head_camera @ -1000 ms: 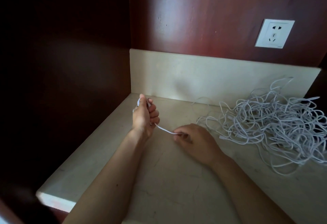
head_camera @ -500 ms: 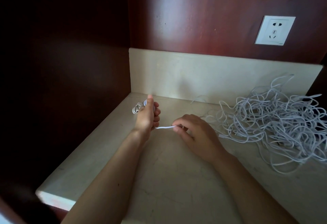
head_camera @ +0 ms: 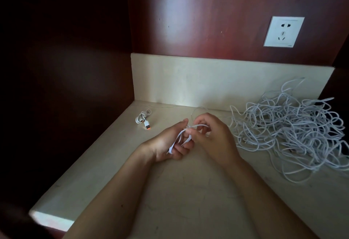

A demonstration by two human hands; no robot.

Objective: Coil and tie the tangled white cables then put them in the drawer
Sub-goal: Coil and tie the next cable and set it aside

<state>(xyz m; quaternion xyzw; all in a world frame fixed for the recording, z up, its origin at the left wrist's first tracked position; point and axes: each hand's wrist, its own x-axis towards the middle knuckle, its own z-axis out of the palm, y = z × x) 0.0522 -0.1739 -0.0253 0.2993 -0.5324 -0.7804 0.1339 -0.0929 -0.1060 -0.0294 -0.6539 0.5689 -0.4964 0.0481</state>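
Pale worktop [head_camera: 188,191] under us: our left hand [head_camera: 166,144] curls its fingers [head_camera: 180,150] round long cable loops [head_camera: 180,136] running lengthwise along the palm, and our right hand [head_camera: 213,138] pinches their far end. We judge the tangle [head_camera: 294,131], right of both, nearer the right hand.

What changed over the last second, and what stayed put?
The left hand drew back toward the person and the right hand closed in on it. The white cable, stretched between them before, now loops round the left hand, pinched by the right. The small coil shows fully. The tangled pile stayed.
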